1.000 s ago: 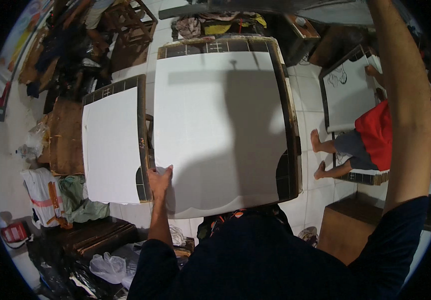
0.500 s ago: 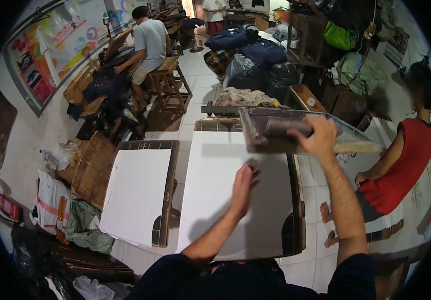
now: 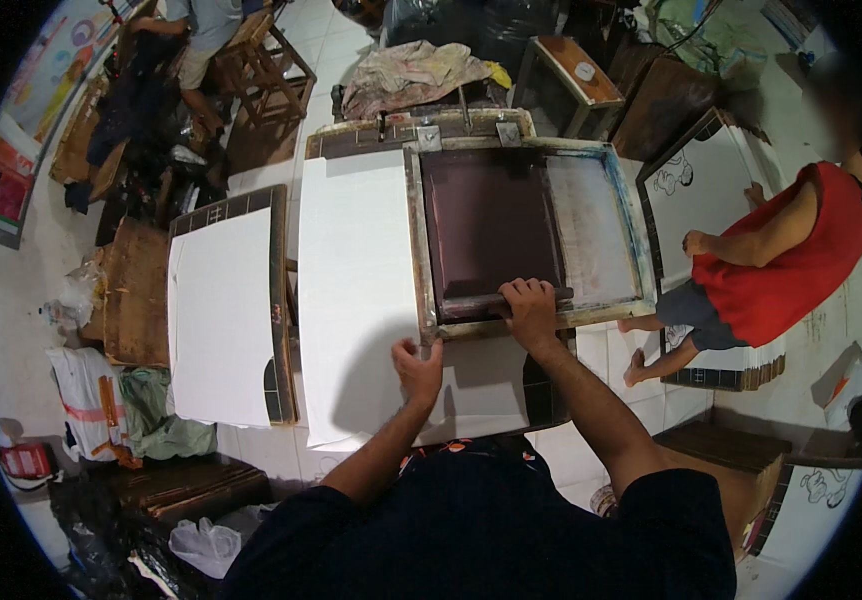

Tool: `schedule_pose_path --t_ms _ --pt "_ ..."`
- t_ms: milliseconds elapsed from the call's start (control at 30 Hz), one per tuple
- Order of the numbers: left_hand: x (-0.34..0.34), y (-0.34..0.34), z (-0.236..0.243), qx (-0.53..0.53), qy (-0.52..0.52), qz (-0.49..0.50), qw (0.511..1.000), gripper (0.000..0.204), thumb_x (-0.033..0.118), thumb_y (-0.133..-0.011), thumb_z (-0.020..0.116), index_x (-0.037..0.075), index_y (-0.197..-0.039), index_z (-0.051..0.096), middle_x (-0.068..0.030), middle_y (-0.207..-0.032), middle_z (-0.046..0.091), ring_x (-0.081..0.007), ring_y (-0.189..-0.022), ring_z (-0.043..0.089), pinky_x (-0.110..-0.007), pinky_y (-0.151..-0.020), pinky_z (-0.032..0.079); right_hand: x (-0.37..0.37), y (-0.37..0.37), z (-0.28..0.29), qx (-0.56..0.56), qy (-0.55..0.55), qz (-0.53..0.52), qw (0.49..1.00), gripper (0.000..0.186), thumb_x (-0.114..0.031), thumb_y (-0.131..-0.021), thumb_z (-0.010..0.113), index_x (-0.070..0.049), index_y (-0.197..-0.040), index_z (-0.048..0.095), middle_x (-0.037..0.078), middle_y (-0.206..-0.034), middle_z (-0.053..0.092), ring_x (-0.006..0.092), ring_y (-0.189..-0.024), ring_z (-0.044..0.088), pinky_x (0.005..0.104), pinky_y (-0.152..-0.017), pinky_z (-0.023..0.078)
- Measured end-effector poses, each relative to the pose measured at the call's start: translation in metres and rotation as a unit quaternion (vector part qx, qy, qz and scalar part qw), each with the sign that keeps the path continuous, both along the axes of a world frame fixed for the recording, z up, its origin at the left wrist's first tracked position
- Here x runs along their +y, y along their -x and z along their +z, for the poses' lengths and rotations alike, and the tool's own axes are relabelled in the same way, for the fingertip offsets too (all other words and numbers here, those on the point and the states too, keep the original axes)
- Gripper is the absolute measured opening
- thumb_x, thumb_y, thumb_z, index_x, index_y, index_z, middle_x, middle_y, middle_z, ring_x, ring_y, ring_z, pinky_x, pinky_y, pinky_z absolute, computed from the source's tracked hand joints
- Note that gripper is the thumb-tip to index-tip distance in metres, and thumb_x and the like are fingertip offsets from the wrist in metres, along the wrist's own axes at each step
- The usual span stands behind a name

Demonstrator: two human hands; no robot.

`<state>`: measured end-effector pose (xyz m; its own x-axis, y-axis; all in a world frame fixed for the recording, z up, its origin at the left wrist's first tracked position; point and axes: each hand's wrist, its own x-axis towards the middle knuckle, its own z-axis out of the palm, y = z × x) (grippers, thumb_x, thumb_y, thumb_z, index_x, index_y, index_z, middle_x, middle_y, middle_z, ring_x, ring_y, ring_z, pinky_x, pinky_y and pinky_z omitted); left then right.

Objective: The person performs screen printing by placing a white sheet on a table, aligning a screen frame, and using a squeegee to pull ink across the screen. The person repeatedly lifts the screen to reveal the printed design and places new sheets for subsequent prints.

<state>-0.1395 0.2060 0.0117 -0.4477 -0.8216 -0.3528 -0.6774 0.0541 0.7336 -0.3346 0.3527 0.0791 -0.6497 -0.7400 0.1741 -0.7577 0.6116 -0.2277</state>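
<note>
A wooden-framed printing screen (image 3: 634,225) lies down over the right part of a board covered by a white sheet (image 3: 356,290). Its mesh has a dark purplish-brown area (image 3: 496,220) and a paler strip at the right. My right hand (image 3: 531,312) is wrapped round a dark bar-shaped squeegee (image 3: 471,303), which lies along the near end of the dark area. By the screen's near left corner is my left hand (image 3: 418,372), thumb raised and apart from the curled fingers, nothing visible in it. Whether the thumb touches the frame, I cannot tell.
Metal clamps (image 3: 429,138) hold the screen's far edge. Another board with white sheets (image 3: 226,310) stands left. A person in a red top (image 3: 786,260) works at a sheet stack (image 3: 706,190) at right. A crumpled cloth (image 3: 416,75) and a small wooden stool (image 3: 576,75) lie beyond.
The screen has come down flat from its raised, tilted position. My right hand and squeegee moved toward me and left; my left hand moved to the screen's near left corner. The view tilted downward.
</note>
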Motion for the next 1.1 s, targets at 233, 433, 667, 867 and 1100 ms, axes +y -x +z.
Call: schedule_pose_path --t_ms 233,433,667,867,1100 --pt "-0.027 0.006 -0.017 0.073 0.300 -0.285 0.908 0.129 0.038 -0.059 0.098 -0.005 -0.157 0.026 -0.0266 -0.154 0.043 -0.0417 -0.152 0.034 -0.064 -0.124 0.020 -0.052 0.104 0.011 -0.015 -0.022 -0.008 1.000 0.047 -0.008 -0.066 0.084 -0.016 -0.109 0.066 0.005 -0.101 0.064 0.0287 -0.105 0.060 0.0459 -0.094 0.043" --pt "-0.023 0.005 -0.024 0.053 0.284 -0.283 0.915 0.135 0.039 -0.054 0.099 -0.007 -0.157 0.024 -0.0260 -0.159 0.039 -0.0405 -0.154 0.031 -0.065 -0.124 0.018 -0.148 0.224 -0.022 0.126 0.096 -0.030 0.987 0.037 -0.011 -0.073 0.080 -0.015 -0.108 0.067 0.004 -0.103 0.066 0.0285 -0.104 0.060 0.0463 -0.092 0.042" --pt "-0.024 0.006 -0.022 0.029 0.280 -0.300 0.911 0.139 0.046 -0.057 0.097 -0.008 -0.159 0.020 -0.0324 -0.157 0.038 -0.0455 -0.151 0.033 -0.066 -0.124 0.018 -0.177 0.249 -0.033 0.099 0.086 0.040 0.991 0.030 -0.021 -0.082 0.082 -0.017 -0.108 0.067 0.000 -0.101 0.065 0.0255 -0.103 0.061 0.0468 -0.091 0.043" --pt "-0.022 0.006 -0.020 0.019 0.271 -0.298 0.915 0.138 0.035 -0.052 0.100 -0.009 -0.157 0.022 -0.0307 -0.157 0.039 -0.0431 -0.153 0.030 -0.066 -0.124 0.017 -0.119 0.197 -0.021 0.071 0.055 0.185 0.979 0.029 -0.017 -0.079 0.082 -0.019 -0.104 0.068 -0.001 -0.099 0.063 0.0242 -0.105 0.062 0.0484 -0.091 0.044" --pt "-0.026 0.007 -0.023 0.061 0.290 -0.290 0.910 0.124 0.038 -0.061 0.096 -0.009 -0.155 0.030 -0.0305 -0.156 0.041 -0.0417 -0.153 0.031 -0.063 -0.125 0.018 -0.031 0.083 -0.017 0.061 0.025 0.166 0.984 0.025 -0.012 -0.080 0.070 -0.018 -0.105 0.070 0.002 -0.101 0.065 0.0263 -0.103 0.061 0.0467 -0.098 0.043"
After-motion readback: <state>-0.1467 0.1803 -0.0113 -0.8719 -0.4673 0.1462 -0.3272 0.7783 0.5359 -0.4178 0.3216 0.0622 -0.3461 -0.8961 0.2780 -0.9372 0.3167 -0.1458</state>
